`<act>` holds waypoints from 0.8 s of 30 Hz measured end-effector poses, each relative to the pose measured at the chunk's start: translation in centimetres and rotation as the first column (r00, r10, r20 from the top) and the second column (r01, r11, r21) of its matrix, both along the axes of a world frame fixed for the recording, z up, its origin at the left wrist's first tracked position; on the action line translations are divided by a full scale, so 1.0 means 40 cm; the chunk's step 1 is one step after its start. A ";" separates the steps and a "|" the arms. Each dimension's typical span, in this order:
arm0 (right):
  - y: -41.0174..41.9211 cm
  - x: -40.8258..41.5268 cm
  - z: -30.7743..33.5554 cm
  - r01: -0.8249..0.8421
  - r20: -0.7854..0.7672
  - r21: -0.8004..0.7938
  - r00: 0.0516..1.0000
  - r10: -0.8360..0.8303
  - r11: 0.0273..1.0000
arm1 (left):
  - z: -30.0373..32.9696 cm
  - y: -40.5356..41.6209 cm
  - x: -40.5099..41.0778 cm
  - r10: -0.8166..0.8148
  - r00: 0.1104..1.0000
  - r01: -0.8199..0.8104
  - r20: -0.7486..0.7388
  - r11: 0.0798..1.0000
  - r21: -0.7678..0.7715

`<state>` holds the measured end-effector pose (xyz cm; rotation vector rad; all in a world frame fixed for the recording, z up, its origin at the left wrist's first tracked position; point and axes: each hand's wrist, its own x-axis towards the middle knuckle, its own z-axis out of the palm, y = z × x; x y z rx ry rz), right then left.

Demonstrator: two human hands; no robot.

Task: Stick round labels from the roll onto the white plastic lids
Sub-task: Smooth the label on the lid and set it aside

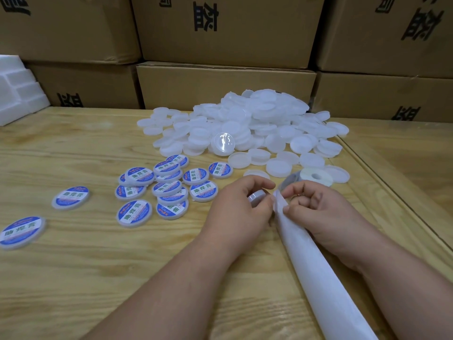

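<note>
A heap of plain white plastic lids [245, 126] lies at the back middle of the wooden table [73, 278]. Several lids with blue round labels [166, 190] are spread to its front left. The label roll [316, 176] lies flat right of them, and its white backing strip [316, 263] trails toward me. My left hand [241, 204] holds a white lid [256, 196] in its curled fingers. My right hand [311, 204] pinches the top of the backing strip right beside that lid. Whether a label is peeling off is hidden by my fingers.
Stacked cardboard boxes [225, 87] wall off the back of the table. White foam blocks [19, 92] sit at the back left. Two labelled lids [71, 197] lie apart at the far left. A raised wooden edge [392, 192] runs along the right.
</note>
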<state>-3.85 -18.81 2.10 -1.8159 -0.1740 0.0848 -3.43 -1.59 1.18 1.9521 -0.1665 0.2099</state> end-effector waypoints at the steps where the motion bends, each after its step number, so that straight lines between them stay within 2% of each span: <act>1: 0.000 0.000 0.001 0.023 0.003 0.005 1.000 -0.023 1.000 | 0.000 0.000 0.001 0.014 1.000 -0.014 -0.008 1.000 -0.023; 6: 0.008 -0.008 0.016 0.128 -0.009 0.107 0.992 -0.128 0.986 | 0.004 0.004 0.005 0.117 0.992 -0.125 -0.052 0.975 -0.181; 10: 0.003 -0.006 0.015 0.154 0.000 0.132 0.988 -0.156 0.979 | 0.014 0.010 0.003 0.191 0.977 -0.214 -0.097 0.910 -0.355; 15: 0.021 -0.009 0.008 0.125 0.108 0.218 0.983 -0.151 0.968 | 0.017 0.016 0.003 0.198 0.971 -0.238 -0.136 0.864 -0.443; 19: 0.033 -0.010 -0.003 0.144 0.309 0.078 0.937 -0.161 0.987 | 0.023 0.010 -0.003 0.146 0.982 -0.183 -0.117 0.887 -0.423; 24: 0.041 -0.009 -0.002 0.191 0.368 0.005 0.912 -0.179 0.982 | 0.021 0.010 -0.004 0.090 0.990 -0.128 -0.109 0.898 -0.421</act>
